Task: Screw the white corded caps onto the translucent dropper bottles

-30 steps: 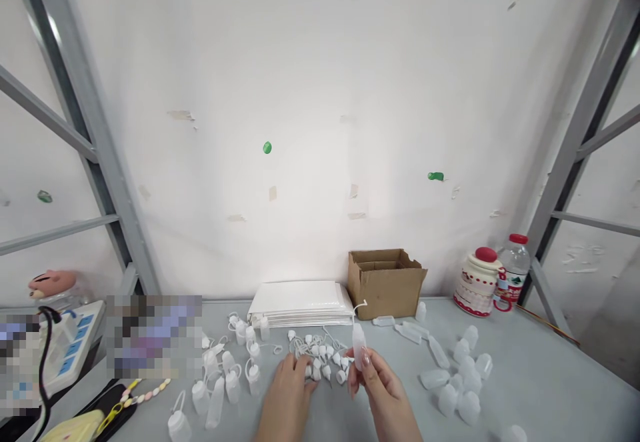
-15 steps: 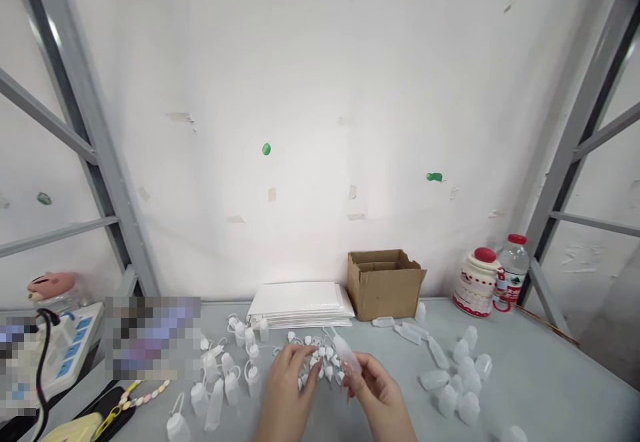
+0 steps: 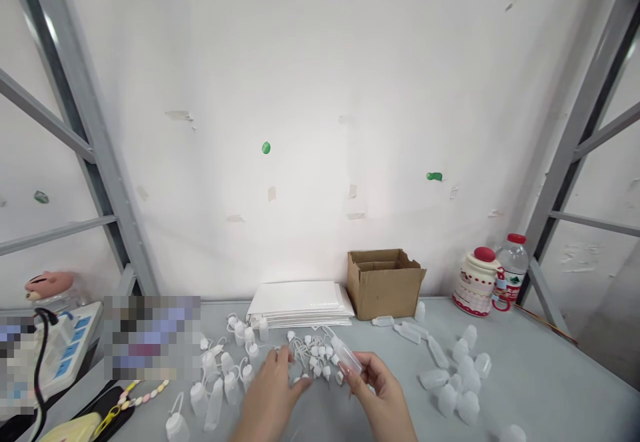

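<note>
My right hand [image 3: 379, 395] pinches a small translucent plastic squeeze bottle [image 3: 346, 354] between thumb and fingers. The bottle leans up and to the left, and a thin white strap seems to show at its top. Thumb and fingers of my left hand [image 3: 273, 389] are apart with nothing between them. Between both hands lies a pile of small white caps with looped straps [image 3: 317, 352]. Left of my left hand are several bottles with caps and straps [image 3: 199, 399]. To the right of my right hand, uncapped translucent bottles [image 3: 469, 375] lie or stand in a loose group.
A stack of white flat sheets or boxes [image 3: 300, 302] lies against the wall, beside an open cardboard box [image 3: 387, 292]. A red-lidded jar [image 3: 476, 285] and a clear drink bottle [image 3: 513, 262] stand back right. At left are a power strip [image 3: 75, 345] and a beaded strap [image 3: 145, 399].
My left hand has moved left and down, away from the bottle and the pile of caps. My right hand keeps the bottle in nearly the same place.
</note>
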Available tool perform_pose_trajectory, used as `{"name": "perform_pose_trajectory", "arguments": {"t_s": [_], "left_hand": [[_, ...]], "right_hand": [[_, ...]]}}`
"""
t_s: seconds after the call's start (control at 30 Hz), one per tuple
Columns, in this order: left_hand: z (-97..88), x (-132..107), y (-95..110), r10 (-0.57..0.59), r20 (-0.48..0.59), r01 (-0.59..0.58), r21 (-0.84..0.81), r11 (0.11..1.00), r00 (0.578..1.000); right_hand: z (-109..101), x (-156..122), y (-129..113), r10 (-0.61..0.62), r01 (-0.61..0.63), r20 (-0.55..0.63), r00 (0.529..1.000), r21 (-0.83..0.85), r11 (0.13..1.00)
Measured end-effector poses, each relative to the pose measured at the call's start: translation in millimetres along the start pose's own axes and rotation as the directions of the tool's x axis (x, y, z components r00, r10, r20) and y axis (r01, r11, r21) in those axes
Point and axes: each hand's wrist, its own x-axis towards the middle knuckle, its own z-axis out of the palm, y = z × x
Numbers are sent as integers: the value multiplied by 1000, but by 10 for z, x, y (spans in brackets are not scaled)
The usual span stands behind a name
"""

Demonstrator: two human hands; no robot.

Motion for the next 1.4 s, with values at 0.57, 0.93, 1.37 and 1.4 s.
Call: {"name": "perform_pose_trajectory", "arguments": {"t_s": [0.57, 0.93, 1.37, 1.4], "left_hand": [[35, -14, 76, 13, 69, -22, 124, 992, 998], [-48, 3, 244, -97, 296, 311, -892, 328, 950], [-33, -71, 346, -55, 311, 316, -936, 153, 949], [-29, -73, 348, -51, 312, 316, -936, 156, 949]], "right_hand": [[37, -35, 24, 0, -10, 93, 996, 101, 995], [102, -32, 290, 56, -59, 201, 978, 11, 998], [44, -81, 284, -159, 203, 131, 979, -491, 847], [45, -86, 293, -189, 231, 133, 973, -513, 827]]}}
